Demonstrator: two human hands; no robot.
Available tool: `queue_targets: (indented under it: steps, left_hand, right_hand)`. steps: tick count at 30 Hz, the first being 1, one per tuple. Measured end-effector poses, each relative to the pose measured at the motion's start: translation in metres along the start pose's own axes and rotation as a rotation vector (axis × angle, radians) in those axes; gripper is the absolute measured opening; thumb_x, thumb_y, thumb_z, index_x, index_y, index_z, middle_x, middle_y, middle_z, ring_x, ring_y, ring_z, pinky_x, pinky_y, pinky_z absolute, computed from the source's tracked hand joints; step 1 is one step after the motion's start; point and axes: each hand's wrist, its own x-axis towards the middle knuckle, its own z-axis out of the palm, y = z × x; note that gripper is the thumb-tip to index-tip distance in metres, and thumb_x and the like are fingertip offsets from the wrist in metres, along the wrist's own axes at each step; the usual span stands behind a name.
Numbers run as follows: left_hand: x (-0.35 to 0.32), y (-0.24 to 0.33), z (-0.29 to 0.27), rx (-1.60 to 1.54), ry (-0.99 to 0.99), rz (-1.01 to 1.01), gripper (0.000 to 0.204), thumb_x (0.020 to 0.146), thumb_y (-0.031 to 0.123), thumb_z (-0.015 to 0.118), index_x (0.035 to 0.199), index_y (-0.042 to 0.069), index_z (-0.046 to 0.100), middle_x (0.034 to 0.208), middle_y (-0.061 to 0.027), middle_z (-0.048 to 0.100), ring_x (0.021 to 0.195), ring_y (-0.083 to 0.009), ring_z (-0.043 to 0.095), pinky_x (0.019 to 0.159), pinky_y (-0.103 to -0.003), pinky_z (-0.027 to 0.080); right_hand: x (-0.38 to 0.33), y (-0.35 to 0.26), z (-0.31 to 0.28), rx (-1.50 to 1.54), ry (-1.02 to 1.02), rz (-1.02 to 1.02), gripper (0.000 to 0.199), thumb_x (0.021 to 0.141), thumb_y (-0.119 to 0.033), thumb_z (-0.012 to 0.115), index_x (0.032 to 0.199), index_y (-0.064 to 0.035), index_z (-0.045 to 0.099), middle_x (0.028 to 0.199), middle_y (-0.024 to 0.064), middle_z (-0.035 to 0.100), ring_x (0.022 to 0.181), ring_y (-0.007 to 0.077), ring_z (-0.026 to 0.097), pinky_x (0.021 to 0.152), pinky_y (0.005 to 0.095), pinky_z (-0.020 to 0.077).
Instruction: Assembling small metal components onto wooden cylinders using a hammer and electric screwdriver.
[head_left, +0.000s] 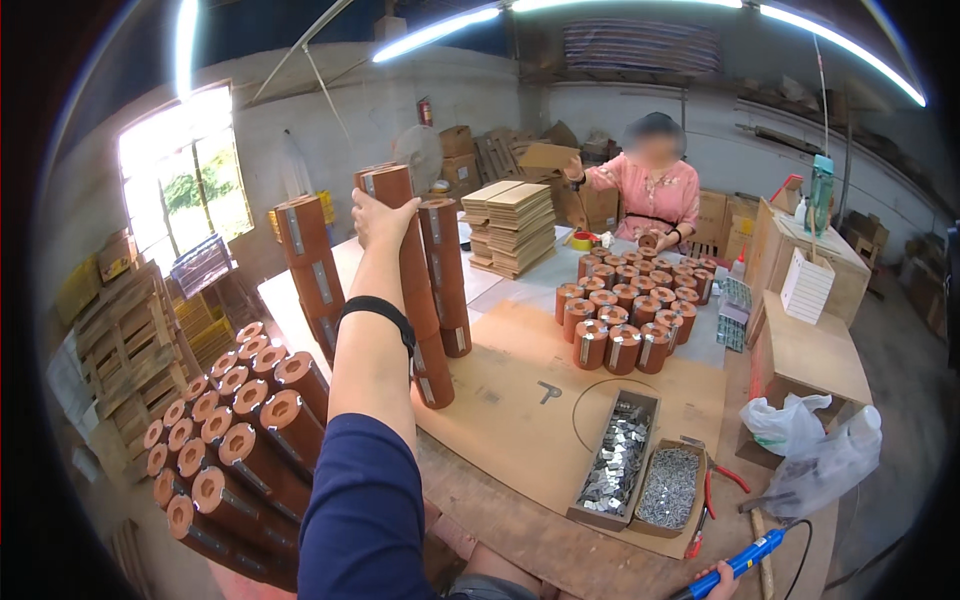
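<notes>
My left hand (380,222) reaches forward and is closed round the top of a reddish-brown cylinder (388,182), which sits uppermost in a tall stack on the table. Similar stacks of cylinders rise on both sides, a left stack (312,262) and a right stack (442,270). Metal strips run along their sides. Low at the right, my right hand (722,584) is wrapped round a blue electric screwdriver (752,552) with a black cord. Its fingers are partly cut off by the lower edge.
More cylinders (245,440) are piled at the near left, and several (622,348) stand across the table. A box of metal clips (620,455), a box of screws (668,490) and red pliers (712,490) lie nearby. Opposite, a person in pink (655,190) handles a cylinder and a cardboard piece.
</notes>
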Motion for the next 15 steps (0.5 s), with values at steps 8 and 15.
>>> queue_targets:
  steps: [8, 15]
  left_hand:
    - [-0.023, 0.0, -0.019, -0.401, 0.124, 0.206, 0.098, 0.057, 0.032, 0.078, 0.132, 0.002, 0.022, 0.121, -0.0222, 0.043, 0.109, -0.0342, 0.049, 0.093, -0.038, 0.04]
    - [-0.189, 0.0, -0.073, -1.075, -0.529, 0.478, 0.086, 0.059, 0.014, 0.081, 0.125, 0.004, 0.027, 0.117, -0.0133, 0.047, 0.108, -0.0215, 0.049, 0.09, -0.032, 0.043]
  right_hand:
    - [0.012, 0.003, -0.006, 0.02, -0.038, -0.001, 0.018, 0.075, -0.009, 0.06, 0.086, -0.004, 0.047, 0.066, 0.0074, 0.051, 0.056, 0.0212, 0.052, 0.052, 0.0349, 0.0472]
    - [0.008, 0.007, -0.014, -0.018, -0.014, -0.046, 0.024, 0.073, -0.014, 0.056, 0.091, -0.0068, 0.043, 0.065, 0.0055, 0.049, 0.054, 0.0178, 0.051, 0.05, 0.0332, 0.0474]
